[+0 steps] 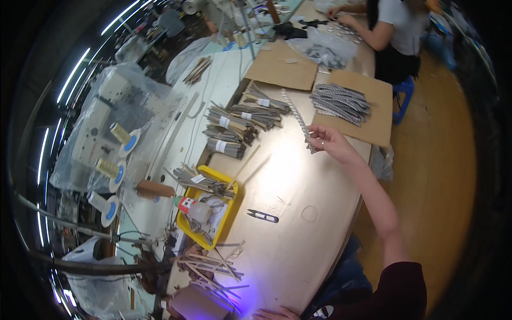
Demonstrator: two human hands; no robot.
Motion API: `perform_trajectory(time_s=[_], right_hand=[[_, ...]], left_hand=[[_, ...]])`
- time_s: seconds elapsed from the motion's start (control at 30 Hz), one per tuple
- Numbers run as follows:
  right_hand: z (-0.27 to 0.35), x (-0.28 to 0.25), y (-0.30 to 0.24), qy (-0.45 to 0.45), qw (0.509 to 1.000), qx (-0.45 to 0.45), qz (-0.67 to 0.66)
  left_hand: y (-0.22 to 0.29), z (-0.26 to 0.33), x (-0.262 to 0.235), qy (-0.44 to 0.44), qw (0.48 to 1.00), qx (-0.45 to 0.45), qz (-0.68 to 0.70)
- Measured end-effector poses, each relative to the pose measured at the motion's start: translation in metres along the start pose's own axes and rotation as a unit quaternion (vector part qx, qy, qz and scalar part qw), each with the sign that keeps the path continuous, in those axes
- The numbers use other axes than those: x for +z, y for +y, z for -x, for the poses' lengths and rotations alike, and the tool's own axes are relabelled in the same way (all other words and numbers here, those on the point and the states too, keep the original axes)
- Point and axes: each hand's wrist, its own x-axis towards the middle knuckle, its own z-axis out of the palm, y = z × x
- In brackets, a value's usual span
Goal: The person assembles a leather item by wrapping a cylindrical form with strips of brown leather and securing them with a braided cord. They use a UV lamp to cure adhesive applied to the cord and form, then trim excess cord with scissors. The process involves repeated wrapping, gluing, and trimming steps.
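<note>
My right hand (328, 143), with a ring on one finger, reaches over the table and pinches the lower end of a thin braided grey-and-white strip (296, 111). The strip stands up from the fingers, its far end leaning left. Just beyond the hand, a pile of similar braided strips (340, 103) lies on a cardboard sheet (380, 101). At the lower edge of the picture my left hand (276, 313) rests on the table, its visible fingers stretched out; the rest is cut off. Thread snips (263, 216) lie between the two hands.
A yellow tray (228, 216) holds a bottle (194, 209) and strips. Tied bundles of grey strips (229, 125) lie behind it; loose strips (213, 269) lie nearer me. Thread cones (124, 136) and a plastic-covered sewing machine (101, 117) stand left. Another person (397, 32) works at the far end.
</note>
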Motion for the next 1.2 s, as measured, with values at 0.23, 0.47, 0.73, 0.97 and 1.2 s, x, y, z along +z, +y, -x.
perform_trajectory(time_s=[0.23,0.47,0.73,0.97,1.2], right_hand=[[0.061,0.067,-0.026,0.009,0.999,-0.033,0.033],[0.053,0.1,-0.031,0.245,0.819,-0.428,0.292],[0.011,0.102,0.041,0.273,0.688,-0.276,0.613],[0.013,0.085,0.093,0.169,0.712,-0.118,0.671],[0.084,0.079,0.097,0.15,0.781,-0.178,0.579]], left_hand=[[-0.002,0.009,-0.002,-0.035,0.999,-0.001,0.02],[-0.013,0.009,-0.006,-0.05,0.997,-0.015,0.059],[-0.016,0.01,0.0,-0.032,0.996,0.0,0.084],[-0.015,0.007,0.006,-0.001,0.997,0.022,0.075],[-0.02,0.011,0.007,0.037,0.981,0.093,0.166]])
